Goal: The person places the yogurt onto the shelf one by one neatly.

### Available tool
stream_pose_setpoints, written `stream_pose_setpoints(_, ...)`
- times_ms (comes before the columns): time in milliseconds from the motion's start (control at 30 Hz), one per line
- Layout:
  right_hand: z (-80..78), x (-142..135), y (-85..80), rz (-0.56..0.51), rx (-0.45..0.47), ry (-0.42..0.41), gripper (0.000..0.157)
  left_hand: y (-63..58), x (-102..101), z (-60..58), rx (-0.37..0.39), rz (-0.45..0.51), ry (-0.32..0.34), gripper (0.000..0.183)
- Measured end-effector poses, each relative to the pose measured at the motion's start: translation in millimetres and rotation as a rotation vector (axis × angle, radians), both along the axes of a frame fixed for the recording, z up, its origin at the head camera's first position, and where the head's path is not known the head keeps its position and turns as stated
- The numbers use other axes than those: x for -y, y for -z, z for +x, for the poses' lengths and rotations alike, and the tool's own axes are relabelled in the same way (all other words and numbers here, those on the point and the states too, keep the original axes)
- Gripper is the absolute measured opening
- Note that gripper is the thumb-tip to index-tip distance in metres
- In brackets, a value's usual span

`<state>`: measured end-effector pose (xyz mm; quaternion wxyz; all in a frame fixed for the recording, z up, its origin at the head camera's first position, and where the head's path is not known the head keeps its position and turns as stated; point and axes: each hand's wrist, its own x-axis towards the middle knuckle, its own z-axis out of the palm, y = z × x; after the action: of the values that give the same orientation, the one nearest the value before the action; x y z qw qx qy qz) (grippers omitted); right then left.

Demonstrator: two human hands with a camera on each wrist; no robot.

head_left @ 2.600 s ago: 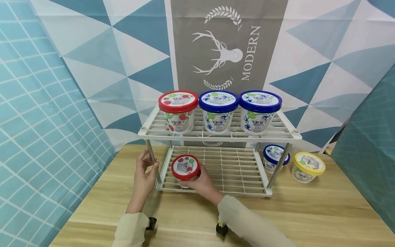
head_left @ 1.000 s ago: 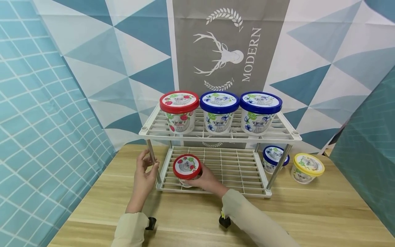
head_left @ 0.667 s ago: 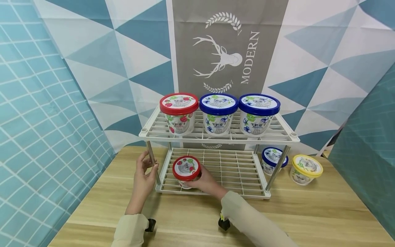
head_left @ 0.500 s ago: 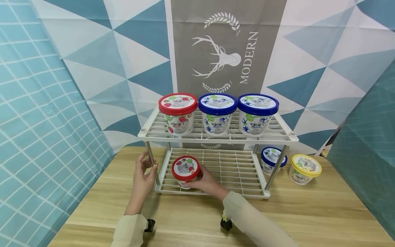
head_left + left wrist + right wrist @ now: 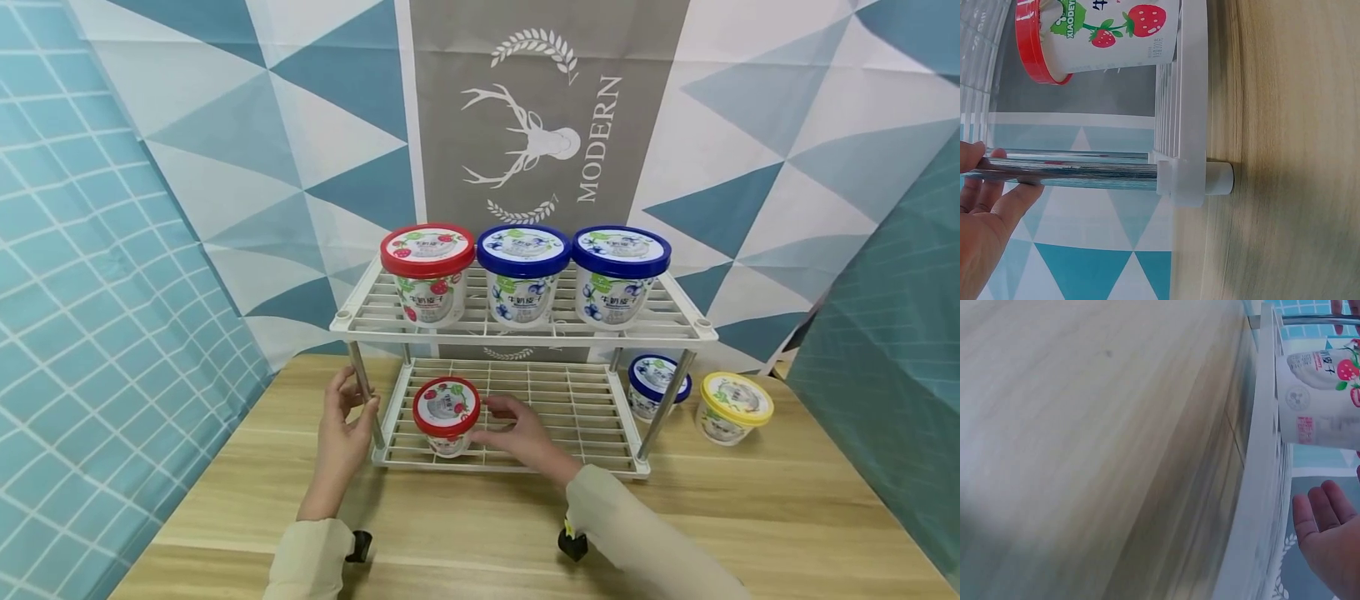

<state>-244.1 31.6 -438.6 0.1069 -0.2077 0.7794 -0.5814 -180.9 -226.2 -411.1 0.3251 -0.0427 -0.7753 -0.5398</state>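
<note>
A white two-tier rack stands on the table. My left hand grips its front left metal post, thumb and fingers around it. On the lower shelf, near that post, a red-lidded strawberry tub sits upright. My right hand is just to the tub's right, thumb and fingers spread apart and holding nothing. In the right wrist view a gap shows between the fingers and the tub's side.
On the top shelf stand a red-lidded tub and two blue-lidded blueberry tubs. Another blue-lidded tub and a yellow-lidded tub are on the wooden table right of the rack. A patterned cloth hangs behind.
My right hand has let go of the red-lidded tub and drawn slightly right. The tub stays on the lower shelf. My left hand keeps its grip on the post.
</note>
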Motion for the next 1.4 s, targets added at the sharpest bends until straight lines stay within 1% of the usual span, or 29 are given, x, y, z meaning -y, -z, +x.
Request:
stream_pose_setpoints(100, 1.4, -8.3, -2.8, 0.007, -0.01, 0.031, 0.058, 4.4, 2.4, -2.1, -0.002, 0.001, -0.001, 0.054)
stream_pose_setpoints(167, 2.7, -14.5, -4.0, 0.011, -0.02, 0.06, 0.055, 4.3, 2.4, -1.7, -0.008, 0.009, 0.004, 0.055)
stream_pose_setpoints(233, 4.2, -21.0, -5.5, 0.015, -0.026, 0.094, 0.053, 0.7, 0.4, 0.9, -0.014, 0.008, 0.006, 0.054)
stream_pose_setpoints(300, 6.0, -27.7, -6.9, 0.016, -0.03, 0.124, 0.053, -5.7, -2.8, 5.4, -0.024, 0.003, 0.008, 0.052)
stream_pose_setpoints(400, 8.9, -37.3, -9.7, 0.021, -0.035, 0.158, 0.053, -14.9, -6.9, 11.5, -0.042, -0.03, 0.004, 0.052)
stream_pose_setpoints(500, 11.6, -46.8, -12.1, 0.038, -0.037, 0.178, 0.053, -18.0, -7.8, 13.2, -0.045, -0.044, 0.003, 0.052)
stream_pose_setpoints(600, 13.5, -55.5, -13.4, 0.058, -0.04, 0.191, 0.052, -12.8, -4.9, 9.4, -0.024, -0.024, -0.001, 0.053)
stream_pose_setpoints(700, 16.4, -63.0, -15.0, 0.066, -0.046, 0.198, 0.051, -4.4, -0.2, 3.6, 0.009, -0.009, -0.015, 0.053)
stream_pose_setpoints(833, 22.6, -73.4, -17.5, 0.074, -0.051, 0.213, 0.049, 3.5, 4.3, -1.9, 0.02, -0.027, -0.015, 0.055)
stream_pose_setpoints(1033, 30.6, -90.7, -21.0, 0.073, -0.06, 0.234, 0.049, 3.1, 4.1, -2.6, -0.012, -0.027, 0.011, 0.055)
stream_pose_setpoints(1167, 34.7, -101.6, -22.2, 0.067, -0.092, 0.237, 0.047, 1.9, 3.2, -2.8, -0.023, -0.028, 0.017, 0.055)
stream_pose_setpoints(1300, 39.0, -112.9, -22.9, 0.056, -0.13, 0.261, 0.046, 2.3, 2.4, -3.0, -0.008, -0.022, 0.015, 0.055)
stream_pose_setpoints(1400, 41.8, -122.5, -23.9, 0.037, -0.154, 0.265, 0.046, 3.4, 2.1, -3.7, 0.005, -0.018, 0.004, 0.055)
